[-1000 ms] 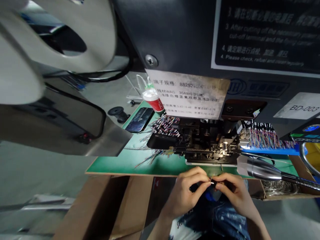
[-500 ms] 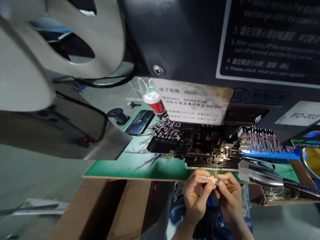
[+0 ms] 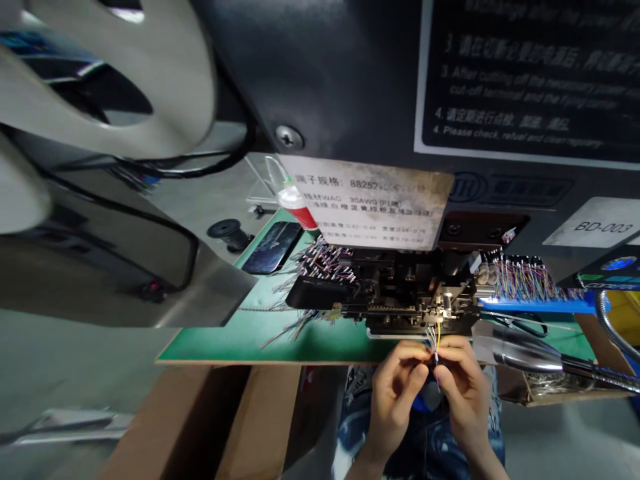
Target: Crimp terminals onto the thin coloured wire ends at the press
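Observation:
My left hand and my right hand meet just in front of the terminal crimping machine. Between my fingertips is a small bundle of thin coloured wires, pinched from both sides. The wires fan out upward, and a yellow one reaches to the lit crimping head. A white piece on the bundle shows between the fingers, and a purple end hangs below it. The fingers partly hide the bundle. Whether the yellow wire touches the metal, I cannot tell.
On the green table are a phone, a heap of wire bundles and a red-and-white bottle. More wires lie on a blue tray at right. A metal lamp juts in beside my right hand.
The wires have turned and spread, with the yellow one now up at the crimping head. My fingers have shifted their pinch on the bundle. The view has shifted slightly to the right.

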The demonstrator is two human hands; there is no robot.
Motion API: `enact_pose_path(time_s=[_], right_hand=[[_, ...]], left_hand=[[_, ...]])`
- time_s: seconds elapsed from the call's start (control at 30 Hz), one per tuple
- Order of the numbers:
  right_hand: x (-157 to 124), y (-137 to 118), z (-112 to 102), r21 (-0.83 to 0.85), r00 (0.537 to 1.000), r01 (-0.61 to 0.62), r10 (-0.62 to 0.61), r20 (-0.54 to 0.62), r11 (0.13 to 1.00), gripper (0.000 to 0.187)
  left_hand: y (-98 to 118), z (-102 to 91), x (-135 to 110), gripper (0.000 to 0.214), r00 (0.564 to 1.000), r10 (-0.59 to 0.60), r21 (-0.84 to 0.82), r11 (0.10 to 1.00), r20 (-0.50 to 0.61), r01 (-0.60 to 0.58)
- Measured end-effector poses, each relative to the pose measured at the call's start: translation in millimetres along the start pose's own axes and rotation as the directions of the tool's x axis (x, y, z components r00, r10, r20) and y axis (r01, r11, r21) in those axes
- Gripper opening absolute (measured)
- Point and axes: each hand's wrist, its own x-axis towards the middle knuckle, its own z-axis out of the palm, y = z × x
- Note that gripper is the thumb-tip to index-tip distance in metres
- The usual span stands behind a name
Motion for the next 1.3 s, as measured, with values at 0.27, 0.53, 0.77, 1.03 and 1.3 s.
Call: enact_pose_path(time_s=[0.27,0.53,0.77,1.03,1.3], right_hand=[[5.3,-3.4,-11.2,-0.042,0.997,0.02,-0.017,0.079,0.999,0.012],[10.8,-15.1,-10.1,-0.063,0.993,-0.009,0.016,0.119,0.998,0.019],[26.8,-20.0,-7.3,-0.106,0.996,-0.065,0.072,0.058,0.992,0.024],[32.1,-20.6,-4.5,-0.122,0.993,-0.075,0.085,0.082,0.99,0.015],[37.2,-26.1,-4.6,-0.211,0.993,-0.035,0.057,0.1,0.977,0.017]], left_hand=[[-0.5,-9.5,-8.3,0.032,0.96,-0.238,0.095,0.969,0.145,0.226],[7.0,-6.2,-2.4,0.031,0.93,-0.327,0.07,0.945,0.168,0.32],[11.3,-4.8,7.4,0.031,0.93,-0.332,0.036,0.943,0.156,0.331],[7.1,-6.2,10.4,0.028,0.924,-0.354,0.082,0.935,0.146,0.345],[10.8,-1.6,17.6,0.022,0.928,-0.35,0.088,0.936,0.132,0.341]])
